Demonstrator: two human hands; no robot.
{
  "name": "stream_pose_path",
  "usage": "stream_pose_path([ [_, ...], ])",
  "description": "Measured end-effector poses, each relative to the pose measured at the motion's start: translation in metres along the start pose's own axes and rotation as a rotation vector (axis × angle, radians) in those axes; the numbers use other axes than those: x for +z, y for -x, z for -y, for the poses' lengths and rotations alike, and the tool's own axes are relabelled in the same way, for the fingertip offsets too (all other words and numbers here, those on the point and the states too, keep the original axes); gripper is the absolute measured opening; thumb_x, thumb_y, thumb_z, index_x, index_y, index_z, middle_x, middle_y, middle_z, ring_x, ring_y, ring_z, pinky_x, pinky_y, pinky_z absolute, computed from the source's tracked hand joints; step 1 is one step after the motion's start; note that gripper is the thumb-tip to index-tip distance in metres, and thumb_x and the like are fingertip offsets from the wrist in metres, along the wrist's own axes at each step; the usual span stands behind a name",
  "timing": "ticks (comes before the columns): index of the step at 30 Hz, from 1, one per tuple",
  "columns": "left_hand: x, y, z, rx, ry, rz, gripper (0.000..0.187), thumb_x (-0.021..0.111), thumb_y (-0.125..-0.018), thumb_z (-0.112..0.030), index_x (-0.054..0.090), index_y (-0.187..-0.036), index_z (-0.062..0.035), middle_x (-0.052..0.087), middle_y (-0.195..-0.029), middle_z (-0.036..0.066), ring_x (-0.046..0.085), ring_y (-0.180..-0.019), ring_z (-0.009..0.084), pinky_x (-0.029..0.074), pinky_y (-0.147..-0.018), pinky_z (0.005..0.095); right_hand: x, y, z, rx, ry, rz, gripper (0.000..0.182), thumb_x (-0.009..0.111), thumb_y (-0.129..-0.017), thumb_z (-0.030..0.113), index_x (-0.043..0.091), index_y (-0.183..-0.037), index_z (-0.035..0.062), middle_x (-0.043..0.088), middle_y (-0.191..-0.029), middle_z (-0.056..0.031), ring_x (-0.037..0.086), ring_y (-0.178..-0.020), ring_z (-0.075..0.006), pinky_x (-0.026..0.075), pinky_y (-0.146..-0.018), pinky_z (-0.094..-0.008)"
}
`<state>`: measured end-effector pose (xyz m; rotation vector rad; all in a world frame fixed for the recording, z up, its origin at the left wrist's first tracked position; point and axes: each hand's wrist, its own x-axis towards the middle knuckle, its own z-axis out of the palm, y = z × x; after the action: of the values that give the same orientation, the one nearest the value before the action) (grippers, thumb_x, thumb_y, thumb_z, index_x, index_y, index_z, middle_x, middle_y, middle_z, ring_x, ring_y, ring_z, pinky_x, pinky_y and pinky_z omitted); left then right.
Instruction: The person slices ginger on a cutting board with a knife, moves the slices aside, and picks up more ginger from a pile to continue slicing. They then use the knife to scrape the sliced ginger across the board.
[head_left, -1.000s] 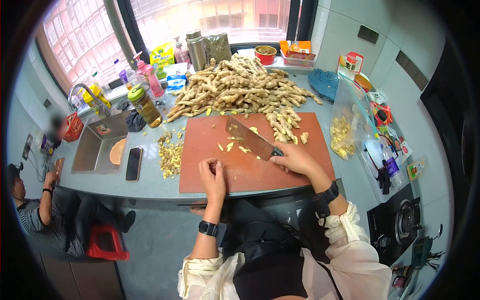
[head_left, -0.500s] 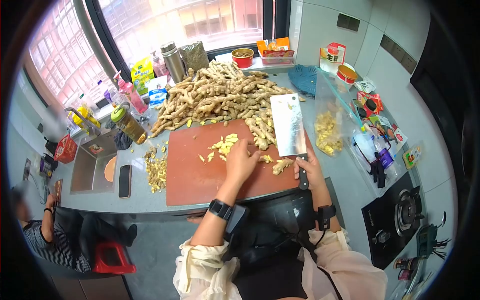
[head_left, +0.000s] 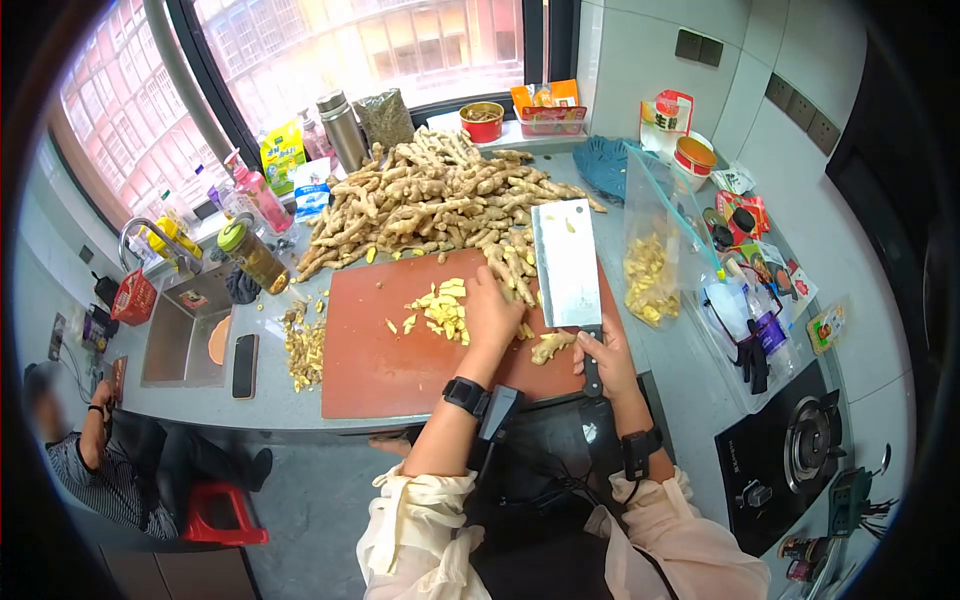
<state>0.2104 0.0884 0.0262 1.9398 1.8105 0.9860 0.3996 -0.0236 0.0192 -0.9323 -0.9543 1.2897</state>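
My right hand (head_left: 608, 362) is wrapped round the black handle of a cleaver (head_left: 568, 262), its broad blade pointing away from me over the right part of the brown cutting board (head_left: 375, 350). My left hand (head_left: 492, 312) rests on the board, fingers curved and apart, their tips partly hidden. It touches the right side of a heap of yellow ginger slices (head_left: 440, 308). A peeled-looking ginger piece (head_left: 552, 347) lies between the hands, near the cleaver handle. Whole ginger roots (head_left: 420, 195) form a large pile behind, spilling onto the board's far edge.
Ginger scraps (head_left: 303, 345) and a phone (head_left: 245, 366) lie left of the board, before the sink (head_left: 185, 350). A clear bag of slices (head_left: 652, 280) stands right. A gas stove (head_left: 785, 450) is at front right. Another person (head_left: 85, 460) sits at far left.
My left hand has shifted slightly right and up, and the slices lie in a more spread heap beside it. The cleaver has moved a little left and towards me, still in my right hand.
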Motion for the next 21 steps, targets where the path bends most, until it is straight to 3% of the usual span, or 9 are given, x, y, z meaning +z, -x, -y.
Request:
stream_pose_path([
  [3, -0.011, -0.006, 0.010, -0.027, 0.131, -0.028, 0.044, 0.076, -0.078, -0.014, 0.052, -0.112, -0.0014, 0.060, -0.111, 0.027, 0.062, -0.103, 0.0465, 0.052, -0.093, 0.0483, 0.001, 0.001, 0.001, -0.003, -0.001, -0.001, 0.021, 0.066, -0.102, 0.012, 0.060, -0.119, 0.0010, 0.063, -0.074, -0.0051, 0.060, -0.059, -0.0118, 0.051, -0.056, -0.0268],
  [9, -0.043, -0.010, 0.012, -0.061, 0.355, -0.005, 0.039, 0.075, -0.079, -0.015, 0.060, -0.112, -0.0020, 0.063, -0.113, 0.021, 0.062, -0.108, 0.0390, 0.051, -0.093, 0.0454, 0.002, 0.001, 0.002, -0.013, 0.035, 0.028, 0.021, 0.065, -0.103, 0.012, 0.060, -0.120, 0.0013, 0.063, -0.073, -0.0052, 0.060, -0.059, -0.0117, 0.051, -0.056, -0.0267],
  [10, -0.043, -0.008, 0.011, 0.037, 0.279, -0.121, 0.039, 0.076, -0.078, -0.016, 0.064, -0.112, 0.0003, 0.069, -0.104, 0.017, 0.068, -0.097, 0.0295, 0.054, -0.086, 0.0397, 0.002, 0.001, 0.002, -0.013, 0.035, 0.024, 0.021, 0.065, -0.103, 0.012, 0.060, -0.120, 0.0013, 0.063, -0.073, -0.0052, 0.060, -0.059, -0.0117, 0.051, -0.056, -0.0267],
  [17, -0.057, 0.006, 0.011, 0.085, 0.343, -0.173, 0.039, 0.075, -0.081, -0.012, 0.064, -0.116, -0.0009, 0.069, -0.110, 0.013, 0.067, -0.095, 0.0233, 0.054, -0.084, 0.0367, 0.002, 0.001, -0.002, -0.043, 0.040, -0.030, 0.023, 0.066, -0.102, 0.015, 0.059, -0.119, 0.0013, 0.064, -0.074, -0.0055, 0.061, -0.060, -0.0116, 0.052, -0.056, -0.0258],
  [19, -0.075, 0.017, 0.002, -0.151, 0.556, -0.024, 0.040, 0.076, -0.082, -0.008, 0.063, -0.119, -0.0018, 0.068, -0.110, 0.010, 0.066, -0.092, 0.0175, 0.055, -0.080, 0.0330, 0.001, 0.000, -0.003, -0.039, 0.049, -0.025, 0.023, 0.066, -0.102, 0.015, 0.059, -0.119, 0.0015, 0.064, -0.075, -0.0057, 0.061, -0.060, -0.0116, 0.052, -0.056, -0.0257],
  [21, -0.076, 0.023, 0.016, -0.104, 0.593, -0.045, 0.039, 0.075, -0.083, -0.006, 0.062, -0.120, -0.0019, 0.067, -0.111, 0.010, 0.066, -0.088, 0.0157, 0.054, -0.076, 0.0315, 0.000, 0.000, -0.004, -0.032, 0.066, -0.031, 0.023, 0.067, -0.102, 0.015, 0.059, -0.119, 0.0017, 0.065, -0.077, -0.0060, 0.062, -0.060, -0.0119, 0.052, -0.056, -0.0257],
])
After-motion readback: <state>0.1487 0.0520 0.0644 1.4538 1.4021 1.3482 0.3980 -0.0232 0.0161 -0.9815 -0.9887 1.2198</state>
